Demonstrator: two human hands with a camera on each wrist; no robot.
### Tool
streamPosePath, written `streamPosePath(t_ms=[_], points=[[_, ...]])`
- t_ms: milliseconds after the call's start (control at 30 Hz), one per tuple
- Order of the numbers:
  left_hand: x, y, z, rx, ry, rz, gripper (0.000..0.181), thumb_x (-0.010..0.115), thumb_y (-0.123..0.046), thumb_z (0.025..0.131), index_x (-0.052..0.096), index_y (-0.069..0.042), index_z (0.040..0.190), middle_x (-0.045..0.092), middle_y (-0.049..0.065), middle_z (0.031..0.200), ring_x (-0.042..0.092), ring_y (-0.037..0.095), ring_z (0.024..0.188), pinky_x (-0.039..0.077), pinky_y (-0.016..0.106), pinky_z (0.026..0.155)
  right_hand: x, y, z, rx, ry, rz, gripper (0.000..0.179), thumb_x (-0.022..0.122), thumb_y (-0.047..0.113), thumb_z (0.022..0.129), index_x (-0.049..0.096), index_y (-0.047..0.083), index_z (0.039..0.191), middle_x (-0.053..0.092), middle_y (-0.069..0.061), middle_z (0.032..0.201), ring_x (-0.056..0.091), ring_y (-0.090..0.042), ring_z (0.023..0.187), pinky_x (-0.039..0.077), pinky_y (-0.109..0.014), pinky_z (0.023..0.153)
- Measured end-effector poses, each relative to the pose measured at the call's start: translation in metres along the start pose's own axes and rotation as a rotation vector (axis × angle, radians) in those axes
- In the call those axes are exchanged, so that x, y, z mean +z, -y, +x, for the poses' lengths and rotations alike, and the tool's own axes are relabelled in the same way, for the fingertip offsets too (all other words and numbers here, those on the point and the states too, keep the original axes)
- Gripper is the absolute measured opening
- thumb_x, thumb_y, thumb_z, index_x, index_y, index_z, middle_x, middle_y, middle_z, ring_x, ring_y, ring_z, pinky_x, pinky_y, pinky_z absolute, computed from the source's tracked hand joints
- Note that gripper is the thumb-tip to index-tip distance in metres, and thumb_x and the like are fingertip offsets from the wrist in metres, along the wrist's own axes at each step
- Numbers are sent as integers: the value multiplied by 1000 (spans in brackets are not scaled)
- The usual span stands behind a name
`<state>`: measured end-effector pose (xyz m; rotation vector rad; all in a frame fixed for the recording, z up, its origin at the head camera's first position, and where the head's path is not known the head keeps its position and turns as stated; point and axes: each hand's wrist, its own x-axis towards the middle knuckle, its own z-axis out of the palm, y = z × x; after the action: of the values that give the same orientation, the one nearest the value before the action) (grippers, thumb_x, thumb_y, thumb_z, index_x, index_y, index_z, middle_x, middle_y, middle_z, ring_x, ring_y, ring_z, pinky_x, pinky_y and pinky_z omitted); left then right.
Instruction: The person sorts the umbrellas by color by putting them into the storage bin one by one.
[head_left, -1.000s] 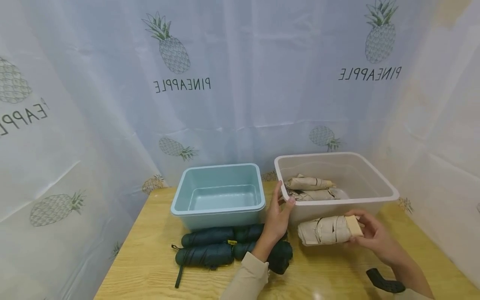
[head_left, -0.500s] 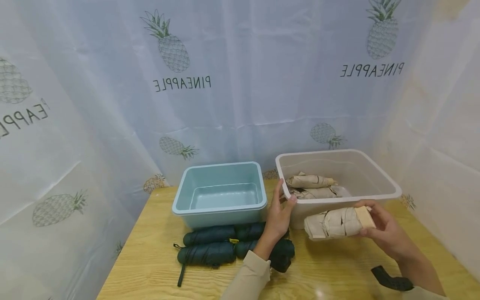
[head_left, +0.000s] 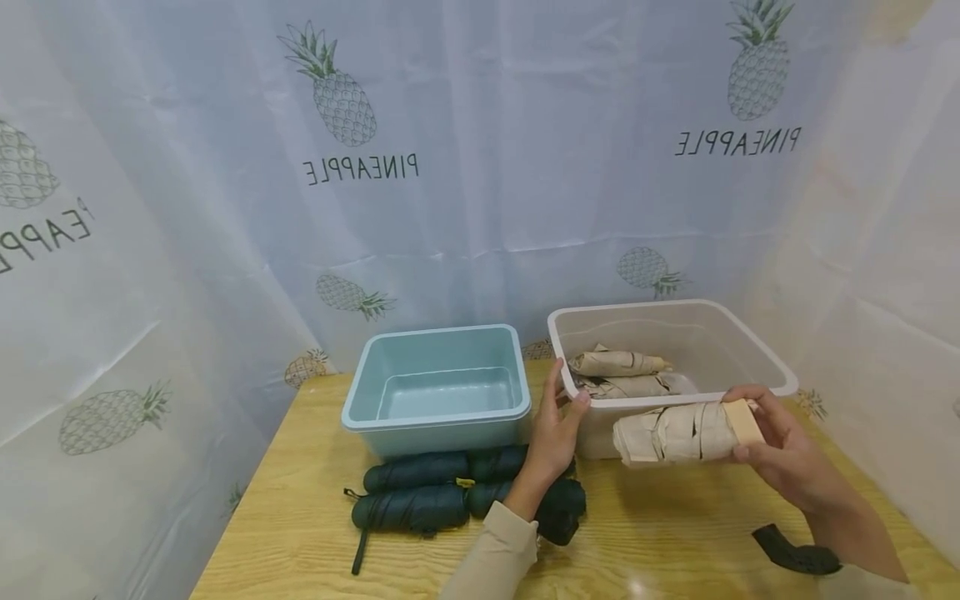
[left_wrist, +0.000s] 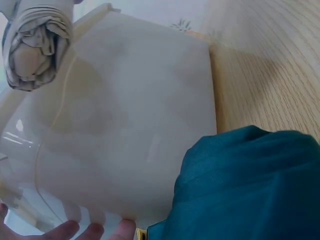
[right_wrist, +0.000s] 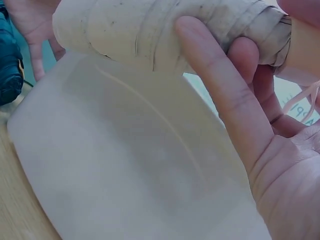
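Note:
My right hand (head_left: 787, 454) grips a folded beige umbrella (head_left: 678, 433) at its pale yellow handle end. The umbrella lies level in front of the bin's near wall, just below the rim. In the right wrist view, the index finger stretches along the wrapped cloth of the umbrella (right_wrist: 135, 35). My left hand (head_left: 557, 433) holds the near left corner of the whitish bin (head_left: 750, 392), thumb on the front side and fingers on the left side. Inside that bin lie two more folded beige umbrellas, an upper one (head_left: 615, 363) and a lower one (head_left: 626, 387).
A light blue bin (head_left: 438, 423) stands left of the whitish one, with nothing inside it. Several folded dark green umbrellas (head_left: 408, 508) lie in two rows on the wooden table (head_left: 277, 533) before it. A pineapple-print curtain (head_left: 487, 167) encloses the back and sides.
My right hand has lifted the beige umbrella up and to the right, closer to the bin's front rim. My left hand stays at the corner.

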<state>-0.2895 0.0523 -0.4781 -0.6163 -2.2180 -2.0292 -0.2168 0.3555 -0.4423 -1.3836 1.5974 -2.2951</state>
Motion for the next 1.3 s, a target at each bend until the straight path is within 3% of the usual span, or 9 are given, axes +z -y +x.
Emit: streamPosePath(t_ms=[200,333,633,833,1100,1300], points=[[-2,0,1,5,-6,1,67,51,-46,105,19,-39,163,42,9,158,50,25,139,44,52,111,-2,8,10,-11,17,22,65,28,-31,87,30,-6,147,53,-17,133,63,-25,115,61,-44,87],[-2,0,1,2,-12,-3,67,52,-46,105,20,-38,163,43,8,157,50,25,139,44,51,111,-2,14,15,25,13,28,65,26,-31,87,31,-4,147,52,-15,133,63,-24,115,61,-42,88],[-3,0,-1,-1,-10,3,67,51,-48,104,19,-38,163,44,6,157,50,26,140,43,53,112,0,29,26,114,-8,-71,62,30,-28,90,35,0,145,55,-13,132,65,-23,116,60,-44,90],[-3,0,0,-4,-16,-2,67,52,-46,104,20,-37,163,44,7,158,50,26,140,42,53,113,2,39,35,175,-70,-185,62,34,-28,89,40,6,141,58,-9,130,67,-18,114,61,-41,88],[-2,-1,0,-10,-18,4,67,52,-46,104,21,-38,163,43,4,159,50,27,140,43,53,112,-9,40,45,141,-59,-147,61,30,-32,87,37,-1,139,57,-14,131,68,-22,115,61,-41,87],[-3,-2,0,-20,-18,7,66,52,-44,105,21,-40,162,43,5,158,50,27,140,44,54,111,-9,43,54,180,-102,-231,57,32,-29,89,40,1,138,56,-11,129,68,-19,112,62,-40,85]])
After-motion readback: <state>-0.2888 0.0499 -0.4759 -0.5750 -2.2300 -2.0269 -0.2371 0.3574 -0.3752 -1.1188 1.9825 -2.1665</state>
